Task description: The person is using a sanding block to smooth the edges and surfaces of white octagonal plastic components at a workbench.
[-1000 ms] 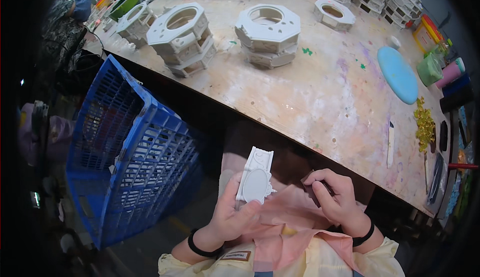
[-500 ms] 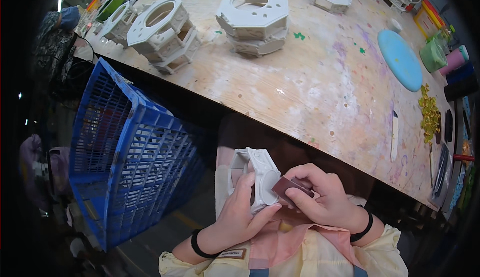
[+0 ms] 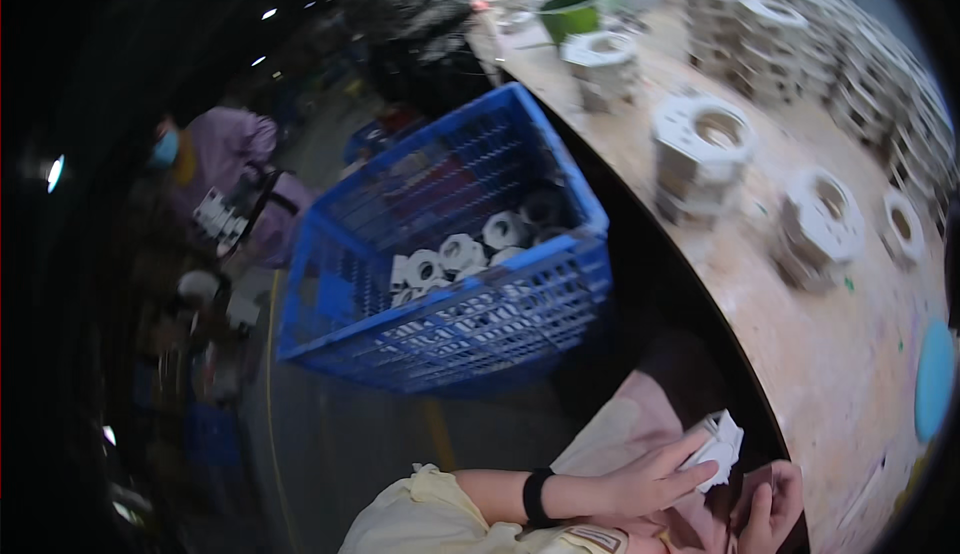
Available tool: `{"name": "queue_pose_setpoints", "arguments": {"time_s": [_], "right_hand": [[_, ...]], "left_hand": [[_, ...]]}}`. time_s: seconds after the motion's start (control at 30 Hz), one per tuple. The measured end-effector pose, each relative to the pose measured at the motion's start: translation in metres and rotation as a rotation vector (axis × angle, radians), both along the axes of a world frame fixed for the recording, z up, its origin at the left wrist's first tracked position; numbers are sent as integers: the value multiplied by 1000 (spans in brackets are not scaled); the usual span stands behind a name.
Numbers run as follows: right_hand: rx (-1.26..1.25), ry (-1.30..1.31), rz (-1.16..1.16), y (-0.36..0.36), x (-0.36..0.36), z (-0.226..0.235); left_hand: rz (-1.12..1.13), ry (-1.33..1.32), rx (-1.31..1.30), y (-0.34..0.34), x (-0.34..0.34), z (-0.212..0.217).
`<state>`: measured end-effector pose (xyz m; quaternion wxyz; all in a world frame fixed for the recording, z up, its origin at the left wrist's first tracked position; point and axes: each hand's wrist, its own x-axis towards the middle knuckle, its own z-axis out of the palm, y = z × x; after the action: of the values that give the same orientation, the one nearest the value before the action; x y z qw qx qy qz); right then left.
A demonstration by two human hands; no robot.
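Observation:
My left hand point(image 3: 648, 482) is closed around a white octagonal frame piece point(image 3: 722, 450), held low over my lap by the table edge. Close beside it, my right hand point(image 3: 782, 514) pinches a brown piece of sandpaper point(image 3: 757, 478). A small gap shows between the sandpaper and the white piece. Both hands are slightly smeared by motion, and the picture's lower edge cuts off part of the right one.
A blue plastic basket point(image 3: 450, 366) with several white pieces stands left of the table point(image 3: 790, 354). Stacked white octagonal frames point(image 3: 705, 154), a green container point(image 3: 570, 16) and a light-blue disc point(image 3: 934, 379) are on the tabletop. A person in purple point(image 3: 225, 149) is at far left.
My view has swung left, bringing the inside of the basket into sight. My hands now appear lower and farther right. The sandpaper, which was against the white piece, is now apart from it.

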<state>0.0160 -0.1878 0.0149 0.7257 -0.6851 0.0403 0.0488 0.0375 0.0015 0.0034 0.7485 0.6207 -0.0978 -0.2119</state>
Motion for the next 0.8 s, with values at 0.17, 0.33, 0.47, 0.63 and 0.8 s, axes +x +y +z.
{"name": "queue_pose_setpoints", "arguments": {"time_s": [0.17, 0.33, 0.47, 0.63, 0.8], "right_hand": [[42, -63, 145, 7, 1, -13], [100, -96, 137, 14, 0, -15], [-4, -112, 183, 11, -2, -8], [47, -57, 48, 10, -8, 3], [-167, -233, 236, 6, 10, -4]], "left_hand": [[76, 204, -135, 16, -9, -4], [105, 200, -204, 21, -15, -10], [135, 201, -277, 19, -23, -14], [207, 250, -186, 7, -20, -22], [141, 344, -352, 33, -17, -2]]}}
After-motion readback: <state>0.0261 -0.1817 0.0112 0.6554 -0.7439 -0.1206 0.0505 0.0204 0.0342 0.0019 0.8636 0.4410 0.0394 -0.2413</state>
